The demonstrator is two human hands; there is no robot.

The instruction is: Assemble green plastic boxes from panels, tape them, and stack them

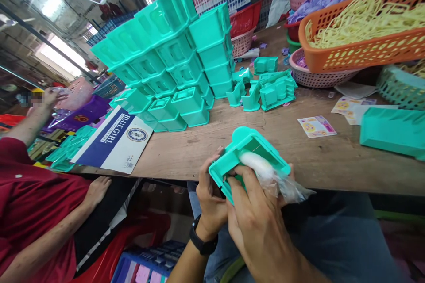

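A teal plastic box (247, 134), its open side facing me, is held above the table's front edge. My left hand (210, 203), with a black band at the wrist, wraps round its left side and underside. My right hand (257, 216) is curled over the near wall, index and middle fingers inside the box and thumb outside. Against the right hand lies a clear plastic bag (294, 188) with a white, rounded item (257, 163) in it, partly in the box. The right fingertips are hidden, so what they touch inside cannot be made out.
Stacked teal boxes (175, 48) stand at the back left, loose teal parts (277, 90) beside them. A Blue Girl carton (114, 139) lies left, near a person in red (36, 212). Right are printed cards (317, 126), a teal piece (393, 130) and an orange basket (361, 58).
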